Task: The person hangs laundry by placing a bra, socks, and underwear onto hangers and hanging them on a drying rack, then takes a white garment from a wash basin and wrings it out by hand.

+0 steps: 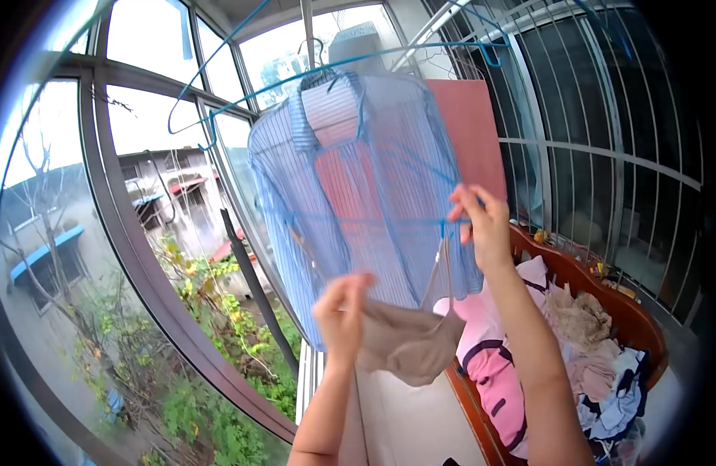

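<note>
Head view, clock positions taken from its centre. Beige strapped garment (pixel 412 342) hangs at 5 o'clock, low in front of a blue striped shirt (pixel 404 186). Right hand (pixel 486 225), at 3 o'clock, has its fingers closed on the near-right end of a blue hanger (pixel 447 226); the hanger is blurred. One garment strap runs up to that end, just beside the fingers. Left hand (pixel 342 314), at 6 o'clock, is blurred, thumb and fingers drawn close together at the garment's left edge; whether it grips the cloth cannot be told.

The shirt hangs at 12 o'clock, behind a second hanger (pixel 420 46), also blue. A red panel (pixel 478 116) stands behind the shirt, between 1 and 2 o'clock. Piled clothes (pixel 587 353) lie at 4 o'clock against a brown wooden frame (pixel 649 338). Window framing (pixel 116 171) occupies 9 o'clock, with green plants (pixel 218 423) outside at 7 o'clock.
</note>
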Demonstrator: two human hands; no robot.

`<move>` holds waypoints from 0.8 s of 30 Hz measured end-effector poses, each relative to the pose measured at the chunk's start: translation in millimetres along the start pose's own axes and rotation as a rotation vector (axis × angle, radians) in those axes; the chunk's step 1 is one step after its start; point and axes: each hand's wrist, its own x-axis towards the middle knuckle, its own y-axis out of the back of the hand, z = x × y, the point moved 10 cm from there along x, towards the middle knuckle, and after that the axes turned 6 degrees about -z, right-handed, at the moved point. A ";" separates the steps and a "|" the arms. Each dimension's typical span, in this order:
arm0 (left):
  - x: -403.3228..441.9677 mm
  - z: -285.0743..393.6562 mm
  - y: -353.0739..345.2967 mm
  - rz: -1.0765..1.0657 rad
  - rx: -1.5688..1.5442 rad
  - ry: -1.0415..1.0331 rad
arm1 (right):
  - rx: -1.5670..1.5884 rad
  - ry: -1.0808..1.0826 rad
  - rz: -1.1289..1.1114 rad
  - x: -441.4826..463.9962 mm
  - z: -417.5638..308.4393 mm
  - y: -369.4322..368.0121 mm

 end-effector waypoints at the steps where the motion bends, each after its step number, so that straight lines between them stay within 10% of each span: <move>1: 5.7 27.2 29.4 0.205 0.264 -0.075 | 0.036 0.001 0.028 11.3 -5.3 0.0; 3: 21.9 18.7 67.5 0.407 0.407 -0.197 | 0.113 0.073 0.071 36.7 -18.4 -4.4; 9: 109.5 -95.5 46.1 -0.231 -0.098 0.335 | 0.222 0.145 0.100 83.2 -50.6 -54.6; 24: 181.6 -25.1 124.4 0.068 -0.077 0.285 | 0.480 0.141 0.097 118.5 -44.1 -141.1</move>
